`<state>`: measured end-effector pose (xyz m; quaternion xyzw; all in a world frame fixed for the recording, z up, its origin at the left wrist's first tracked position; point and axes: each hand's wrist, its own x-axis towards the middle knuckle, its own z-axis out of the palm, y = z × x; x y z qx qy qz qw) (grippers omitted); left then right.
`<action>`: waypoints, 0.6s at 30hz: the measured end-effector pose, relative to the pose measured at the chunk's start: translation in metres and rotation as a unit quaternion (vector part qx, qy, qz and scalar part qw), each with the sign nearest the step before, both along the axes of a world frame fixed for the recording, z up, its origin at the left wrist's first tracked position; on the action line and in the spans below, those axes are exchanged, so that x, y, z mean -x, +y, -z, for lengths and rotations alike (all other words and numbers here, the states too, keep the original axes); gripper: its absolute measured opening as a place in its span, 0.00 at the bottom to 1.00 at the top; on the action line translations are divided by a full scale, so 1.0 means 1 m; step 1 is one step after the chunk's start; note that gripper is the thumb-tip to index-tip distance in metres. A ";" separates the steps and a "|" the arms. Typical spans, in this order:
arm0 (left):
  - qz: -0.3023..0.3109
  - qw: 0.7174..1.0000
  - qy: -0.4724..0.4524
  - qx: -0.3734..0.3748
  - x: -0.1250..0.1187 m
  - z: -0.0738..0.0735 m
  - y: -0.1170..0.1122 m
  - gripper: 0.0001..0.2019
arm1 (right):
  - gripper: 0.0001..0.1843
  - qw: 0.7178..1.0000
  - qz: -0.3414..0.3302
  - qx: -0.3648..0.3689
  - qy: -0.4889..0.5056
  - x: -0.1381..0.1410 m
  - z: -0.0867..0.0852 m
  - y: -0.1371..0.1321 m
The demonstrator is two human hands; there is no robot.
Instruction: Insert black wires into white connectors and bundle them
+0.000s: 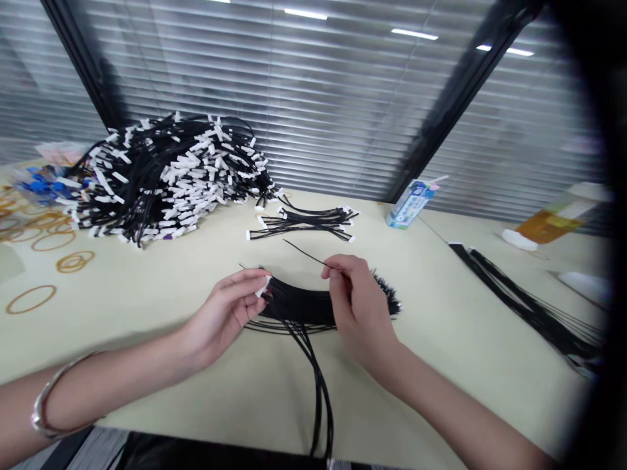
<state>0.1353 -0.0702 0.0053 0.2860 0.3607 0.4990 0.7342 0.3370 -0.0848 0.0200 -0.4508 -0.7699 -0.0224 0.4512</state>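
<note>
Between the fingertips of my left hand [235,300] is a small white connector [263,287], with black wires running from it toward me over the table edge. My right hand [360,303] pinches a thin black wire [306,253], whose free end points up and left. Beneath both hands lies a thick bundle of loose black wires [304,300], its cut ends fanning out to the right. Part of the bundle is hidden behind my right hand.
A large heap of black cables with white connectors [191,170] stands at the back left. Several finished-looking cables [304,222] lie behind the bundle. Rubber bands [73,261] are at left. A drink carton [411,203], a bottle [553,222] and more black wires [524,300] sit at right.
</note>
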 end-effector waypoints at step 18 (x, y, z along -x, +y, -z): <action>0.009 0.999 -0.028 -0.027 0.001 -0.002 0.000 0.08 | 0.06 0.987 -0.076 -0.090 -0.105 0.010 0.001 -0.020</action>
